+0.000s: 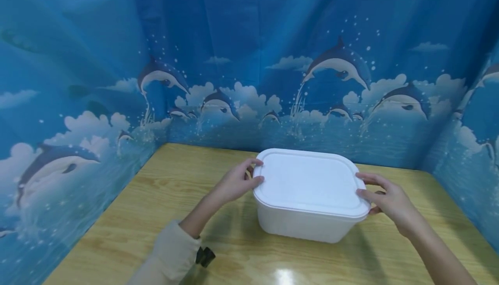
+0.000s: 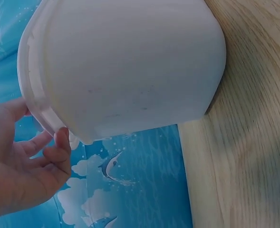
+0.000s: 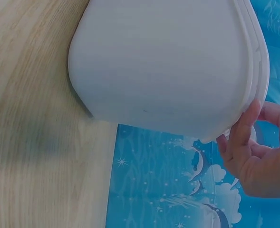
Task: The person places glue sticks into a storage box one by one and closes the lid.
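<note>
A white lidded storage box [image 1: 304, 224] stands on the wooden table, its flat white lid [image 1: 309, 183] on top. At the lid's left end, my left hand [image 1: 239, 181] grips the edge, thumb and a finger on the upper face and other fingers curled under the rim. My right hand [image 1: 386, 196] holds the opposite end the same way. In the left wrist view, fingertips [image 2: 62, 137] sit under the lid's rim, against the box wall [image 2: 130, 71]. The right wrist view shows the right hand's fingers [image 3: 242, 133] at the rim too. What the box contains is hidden.
The wooden table [image 1: 156, 202] reaches back to a blue curtain [image 1: 241, 38] printed with dolphins and clouds, which also hangs along the left and right sides. A small black object [image 1: 205, 257] sits by the left sleeve's cuff [image 1: 175, 250].
</note>
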{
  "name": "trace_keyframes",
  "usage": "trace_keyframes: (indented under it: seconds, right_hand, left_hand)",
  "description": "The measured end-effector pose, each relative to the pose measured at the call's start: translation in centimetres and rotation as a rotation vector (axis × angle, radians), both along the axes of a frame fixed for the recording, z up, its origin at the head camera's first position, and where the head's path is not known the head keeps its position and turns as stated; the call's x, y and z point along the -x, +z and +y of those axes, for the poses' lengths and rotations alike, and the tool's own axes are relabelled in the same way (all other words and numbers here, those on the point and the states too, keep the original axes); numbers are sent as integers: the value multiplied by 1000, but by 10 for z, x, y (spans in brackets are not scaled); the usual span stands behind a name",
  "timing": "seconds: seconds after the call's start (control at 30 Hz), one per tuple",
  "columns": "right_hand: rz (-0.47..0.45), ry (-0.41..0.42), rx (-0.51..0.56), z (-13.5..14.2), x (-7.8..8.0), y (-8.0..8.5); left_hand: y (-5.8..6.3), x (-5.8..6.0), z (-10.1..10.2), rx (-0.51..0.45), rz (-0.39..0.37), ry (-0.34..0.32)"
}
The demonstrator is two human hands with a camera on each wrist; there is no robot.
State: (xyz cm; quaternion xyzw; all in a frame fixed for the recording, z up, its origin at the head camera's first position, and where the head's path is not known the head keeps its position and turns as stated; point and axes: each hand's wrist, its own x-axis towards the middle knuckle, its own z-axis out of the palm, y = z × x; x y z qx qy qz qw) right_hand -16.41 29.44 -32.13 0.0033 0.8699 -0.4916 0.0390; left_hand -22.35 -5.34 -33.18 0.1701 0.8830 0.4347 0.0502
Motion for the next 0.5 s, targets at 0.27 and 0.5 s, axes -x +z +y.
trace_keyframes:
  seconds: [0.27, 0.5]
  right_hand:
    - [-10, -13, 6, 1, 1, -2]
    - [-1, -22, -59, 1, 2, -2]
  left_hand:
    - [-1, 1, 8, 175, 140, 5]
    - [0, 2, 16, 288, 110, 54]
